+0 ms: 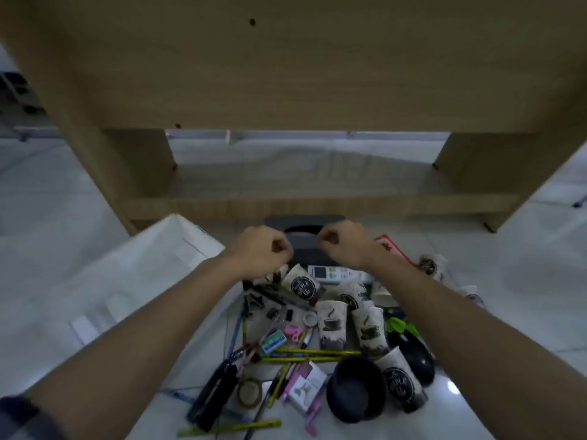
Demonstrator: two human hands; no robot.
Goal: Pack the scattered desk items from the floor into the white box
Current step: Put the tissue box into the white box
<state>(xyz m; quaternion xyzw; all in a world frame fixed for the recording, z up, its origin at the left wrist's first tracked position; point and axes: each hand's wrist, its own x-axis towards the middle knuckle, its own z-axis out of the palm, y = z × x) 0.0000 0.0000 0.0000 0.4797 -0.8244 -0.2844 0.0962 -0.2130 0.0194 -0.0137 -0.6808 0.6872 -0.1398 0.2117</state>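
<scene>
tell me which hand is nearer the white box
Left. The left hand is a closed fist just beside the white box, close to its near edge. The right hand is a fist farther off, on the other side of the left hand.

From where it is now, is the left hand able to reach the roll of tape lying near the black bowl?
Probably yes. The roll of tape lies uncovered on the floor, left of the black bowl. The left hand is closed, apparently empty, farther away near the desk; nothing seems to block pulling it back.

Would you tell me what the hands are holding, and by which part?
Both hands, left and right, are closed at the dark grey tray, apparently gripping its near top edge.
</scene>
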